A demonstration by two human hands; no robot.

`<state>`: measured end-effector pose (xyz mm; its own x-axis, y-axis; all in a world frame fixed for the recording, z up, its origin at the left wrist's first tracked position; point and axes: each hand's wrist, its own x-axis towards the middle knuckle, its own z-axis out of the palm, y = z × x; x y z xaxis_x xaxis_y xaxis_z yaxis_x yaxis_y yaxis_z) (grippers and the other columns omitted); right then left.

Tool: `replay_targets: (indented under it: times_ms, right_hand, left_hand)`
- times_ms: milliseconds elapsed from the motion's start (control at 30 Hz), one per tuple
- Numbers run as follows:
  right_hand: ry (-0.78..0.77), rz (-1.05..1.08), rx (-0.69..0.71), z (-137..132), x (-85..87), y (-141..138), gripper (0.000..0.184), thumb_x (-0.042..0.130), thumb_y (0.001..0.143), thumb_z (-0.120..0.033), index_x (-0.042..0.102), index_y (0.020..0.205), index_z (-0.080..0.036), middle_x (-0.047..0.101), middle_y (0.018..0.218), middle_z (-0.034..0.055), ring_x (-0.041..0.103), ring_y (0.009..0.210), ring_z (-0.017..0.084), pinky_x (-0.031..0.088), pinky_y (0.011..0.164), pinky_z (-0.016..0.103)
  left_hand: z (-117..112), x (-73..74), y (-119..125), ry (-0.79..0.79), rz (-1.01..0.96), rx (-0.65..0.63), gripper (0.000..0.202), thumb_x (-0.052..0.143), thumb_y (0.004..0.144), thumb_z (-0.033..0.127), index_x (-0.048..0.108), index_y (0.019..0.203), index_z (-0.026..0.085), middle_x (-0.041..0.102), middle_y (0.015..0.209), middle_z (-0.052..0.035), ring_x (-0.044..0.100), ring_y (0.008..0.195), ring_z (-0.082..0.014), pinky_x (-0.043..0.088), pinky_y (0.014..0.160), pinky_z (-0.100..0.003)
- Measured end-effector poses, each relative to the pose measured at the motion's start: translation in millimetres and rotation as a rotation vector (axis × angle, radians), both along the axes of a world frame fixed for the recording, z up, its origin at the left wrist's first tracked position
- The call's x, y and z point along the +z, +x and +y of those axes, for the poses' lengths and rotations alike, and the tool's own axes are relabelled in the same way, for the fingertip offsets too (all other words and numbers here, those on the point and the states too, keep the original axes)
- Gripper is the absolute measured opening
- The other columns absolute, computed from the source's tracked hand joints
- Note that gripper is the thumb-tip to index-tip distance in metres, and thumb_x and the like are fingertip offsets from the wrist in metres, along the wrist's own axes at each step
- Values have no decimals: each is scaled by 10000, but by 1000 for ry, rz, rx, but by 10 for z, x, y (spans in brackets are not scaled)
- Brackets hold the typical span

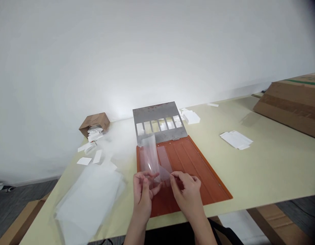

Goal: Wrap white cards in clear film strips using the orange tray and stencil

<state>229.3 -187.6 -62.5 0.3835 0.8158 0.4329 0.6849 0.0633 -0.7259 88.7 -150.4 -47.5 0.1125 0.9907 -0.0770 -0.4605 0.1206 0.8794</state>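
Over orange tray (198, 166): hands (164, 192) pinch clear curled film strip (150, 154).

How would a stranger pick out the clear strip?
Find the orange tray on the pale table. Over its near left part, the left hand and right hand pinch a clear film strip; unlike the flat white sheets nearby, it stands upright.

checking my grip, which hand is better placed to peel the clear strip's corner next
Right, probably: the right hand pinches the lower corner of the clear strip, while the left hand steadies it upright over the orange tray.
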Motion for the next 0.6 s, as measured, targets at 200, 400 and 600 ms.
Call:
replay_targets:
  times_ms: [200,400,600]
  right_hand:
    - [33,12,-69,-6,-12,45,216,515,951,-373,661,883,-230,732,823,-6,655,741,166,287,832,364]
    - [17,16,-121,-19,-49,127,285,484,957,-431,669,886,-226,747,855,34,657,750,195,300,854,392]
    - [-11,37,-162,-19,-52,186,305,478,952,-456,676,883,-234,754,874,32,654,732,201,289,867,404]
  left_hand:
    - [31,-12,-18,-9,-30,34,486,735,783,541,368,877,237,577,978,22,689,1070,-253,582,839,-432]
    - [40,-18,-14,-70,-48,26,522,708,792,570,298,894,262,665,963,21,732,997,-275,577,838,-435]
    - [37,55,-44,-152,-83,12,623,798,694,561,293,912,268,738,959,-18,755,910,-297,583,801,-412]
